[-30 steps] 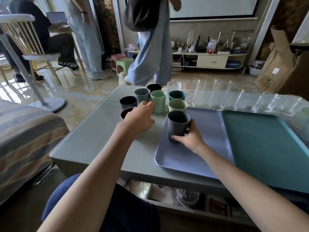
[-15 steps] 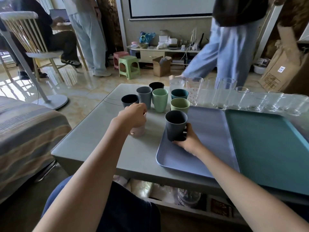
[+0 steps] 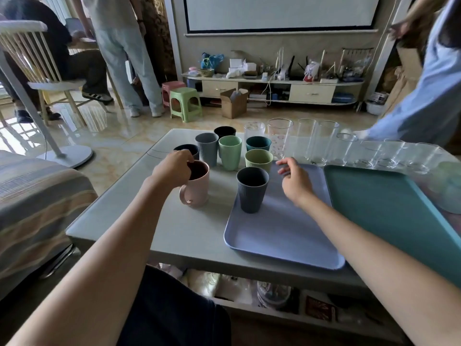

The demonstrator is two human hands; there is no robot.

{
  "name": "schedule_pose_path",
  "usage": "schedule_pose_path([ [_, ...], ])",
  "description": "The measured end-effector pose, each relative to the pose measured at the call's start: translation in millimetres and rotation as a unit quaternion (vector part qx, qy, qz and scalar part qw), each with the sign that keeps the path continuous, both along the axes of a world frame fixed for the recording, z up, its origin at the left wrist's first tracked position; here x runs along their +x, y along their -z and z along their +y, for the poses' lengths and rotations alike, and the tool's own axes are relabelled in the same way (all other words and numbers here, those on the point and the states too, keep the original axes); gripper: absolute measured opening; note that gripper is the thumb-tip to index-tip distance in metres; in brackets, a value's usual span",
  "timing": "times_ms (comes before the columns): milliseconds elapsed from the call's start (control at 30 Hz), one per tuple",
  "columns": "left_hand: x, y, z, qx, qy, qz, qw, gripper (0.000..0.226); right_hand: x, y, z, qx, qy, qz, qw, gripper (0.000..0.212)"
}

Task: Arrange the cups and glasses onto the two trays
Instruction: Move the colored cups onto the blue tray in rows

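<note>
1. Left hand (image 3: 172,168) grips the pink mug (image 3: 195,187) by its rim; the mug stands on the grey table (image 3: 139,213), just left of the lilac tray (image 3: 282,228).
2. Right hand (image 3: 295,182) hovers over this tray with fingers spread, holding nothing.
3. One dark ribbed cup (image 3: 252,189) stands upright on the lilac tray.
4. Teal tray (image 3: 389,211) lies beside it on the right.
5. Other coloured cups (image 3: 230,152) and clear glasses (image 3: 324,143) stand on the table behind the trays.

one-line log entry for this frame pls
left hand: gripping pink mug rim | right hand: open, empty | dark ribbed cup: on lavender tray
</note>
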State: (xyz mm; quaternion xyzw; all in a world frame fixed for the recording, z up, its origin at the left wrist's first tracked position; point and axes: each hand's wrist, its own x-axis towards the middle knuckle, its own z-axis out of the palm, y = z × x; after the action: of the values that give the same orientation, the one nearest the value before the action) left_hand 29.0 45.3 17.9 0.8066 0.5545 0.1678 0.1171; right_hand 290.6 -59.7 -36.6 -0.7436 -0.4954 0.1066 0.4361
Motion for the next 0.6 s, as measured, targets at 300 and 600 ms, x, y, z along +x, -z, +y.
schedule_pose_path([
  [300,-23.2,25.4,66.8,0.053,-0.026,-0.023,0.998,0.068,-8.4,-53.9,110.8,-0.077,-0.113,-0.226,0.965,0.027],
  [600,-6.6,50.2,113.6,0.034,-0.029,-0.064,0.997,0.023,-28.7,-46.7,187.9,-0.239,-0.153,-0.376,0.882,0.036],
])
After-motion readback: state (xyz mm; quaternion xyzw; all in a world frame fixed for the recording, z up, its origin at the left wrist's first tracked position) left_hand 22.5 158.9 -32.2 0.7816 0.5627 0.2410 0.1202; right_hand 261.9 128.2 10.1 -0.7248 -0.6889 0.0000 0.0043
